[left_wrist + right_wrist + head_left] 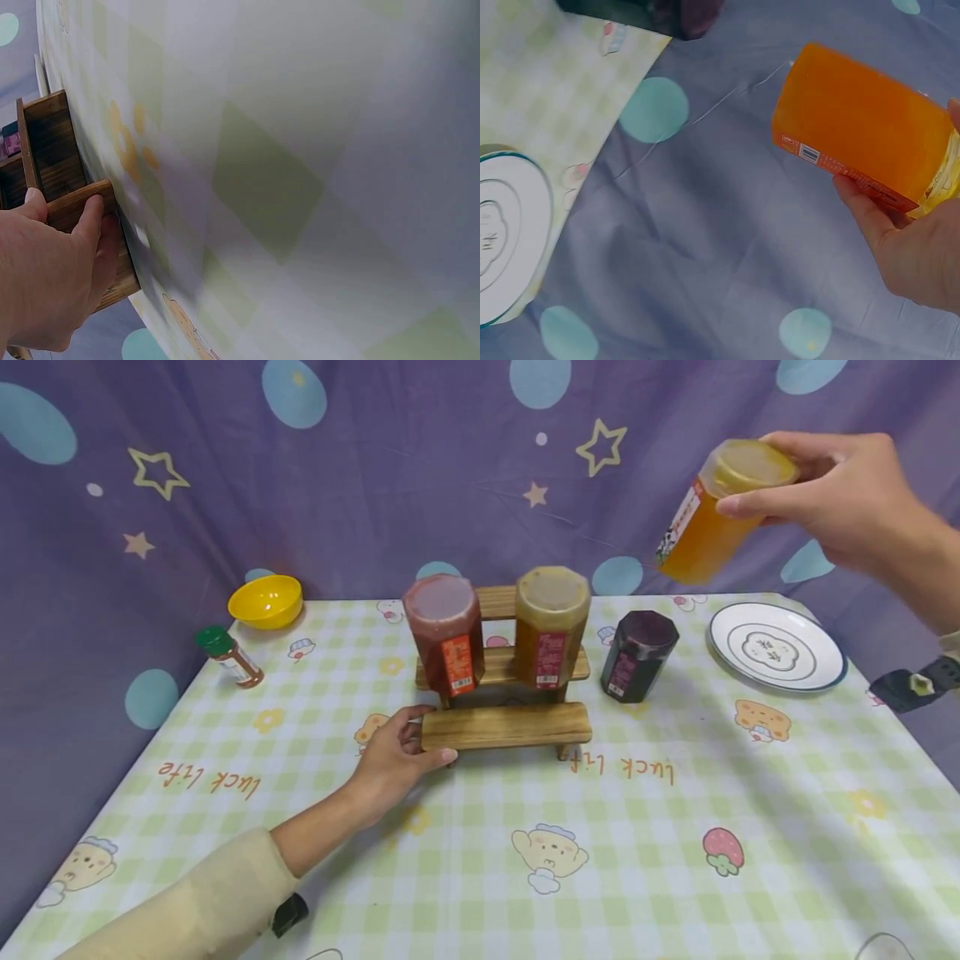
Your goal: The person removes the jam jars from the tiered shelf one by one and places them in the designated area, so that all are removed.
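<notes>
My right hand (851,485) grips a jar of orange contents (708,531) near its yellowish lid, tilted in the air above the table's back right. In the right wrist view, fingers curl along the side of the same jar (862,124). A stepped wooden rack (506,727) stands mid-table, and my left hand (390,768) holds the left end of its lowest step. In the left wrist view, thumb and fingers clasp the wood (82,199). On the rack stand a reddish jar (442,631) and an amber jar (552,622). Just right of the rack sits a dark purple jar (637,660).
A white plate (731,656) with a dark rim lies at the back right. At the back left are a yellow bowl (266,603) and a small green-capped spice bottle (231,658). A purple curtain (420,485) hangs behind the checked tablecloth (630,827).
</notes>
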A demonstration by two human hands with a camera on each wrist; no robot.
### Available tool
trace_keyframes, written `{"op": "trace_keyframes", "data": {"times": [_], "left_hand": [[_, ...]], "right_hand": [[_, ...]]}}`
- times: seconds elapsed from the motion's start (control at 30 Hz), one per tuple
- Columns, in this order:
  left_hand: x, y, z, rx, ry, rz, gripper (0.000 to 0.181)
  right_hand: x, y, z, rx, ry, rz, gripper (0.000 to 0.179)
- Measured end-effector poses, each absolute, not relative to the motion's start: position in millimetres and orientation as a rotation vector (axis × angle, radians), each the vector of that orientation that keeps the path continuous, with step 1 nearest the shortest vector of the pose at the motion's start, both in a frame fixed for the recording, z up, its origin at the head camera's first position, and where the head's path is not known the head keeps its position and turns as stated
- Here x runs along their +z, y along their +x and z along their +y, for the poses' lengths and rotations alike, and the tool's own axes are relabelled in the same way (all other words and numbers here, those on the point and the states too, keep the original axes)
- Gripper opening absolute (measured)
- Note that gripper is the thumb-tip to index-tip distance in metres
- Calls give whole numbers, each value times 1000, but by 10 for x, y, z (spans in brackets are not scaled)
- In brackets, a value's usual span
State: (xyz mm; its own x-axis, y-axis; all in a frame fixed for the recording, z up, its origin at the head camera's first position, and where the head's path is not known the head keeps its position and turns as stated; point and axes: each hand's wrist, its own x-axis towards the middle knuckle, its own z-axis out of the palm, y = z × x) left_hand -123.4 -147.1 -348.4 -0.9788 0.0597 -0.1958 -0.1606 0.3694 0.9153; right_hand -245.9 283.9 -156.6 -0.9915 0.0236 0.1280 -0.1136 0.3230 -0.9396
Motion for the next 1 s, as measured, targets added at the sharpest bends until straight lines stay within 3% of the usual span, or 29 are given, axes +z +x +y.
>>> {"op": "trace_keyframes", "data": {"times": [0.13,0.37,0.6,1.0], "left_hand": [[-3485,-1234,-1468,1663,-87,2425,66],[-3479,-1233,-1468,1661,-86,2426,66],[-3474,-1227,-1473,1651,-90,2428,66],[-3461,-1227,-1466,1648,-93,2442,65]], "right_hand": [[-1655,-2399,2975,1643,-10,-2530,71],[-1813,-2381,3151,1833,-49,-2396,79],[-1967,-2311,3225,1573,-174,-2583,79],[-2396,-2272,3249,1547,-65,-2624,80]]}}
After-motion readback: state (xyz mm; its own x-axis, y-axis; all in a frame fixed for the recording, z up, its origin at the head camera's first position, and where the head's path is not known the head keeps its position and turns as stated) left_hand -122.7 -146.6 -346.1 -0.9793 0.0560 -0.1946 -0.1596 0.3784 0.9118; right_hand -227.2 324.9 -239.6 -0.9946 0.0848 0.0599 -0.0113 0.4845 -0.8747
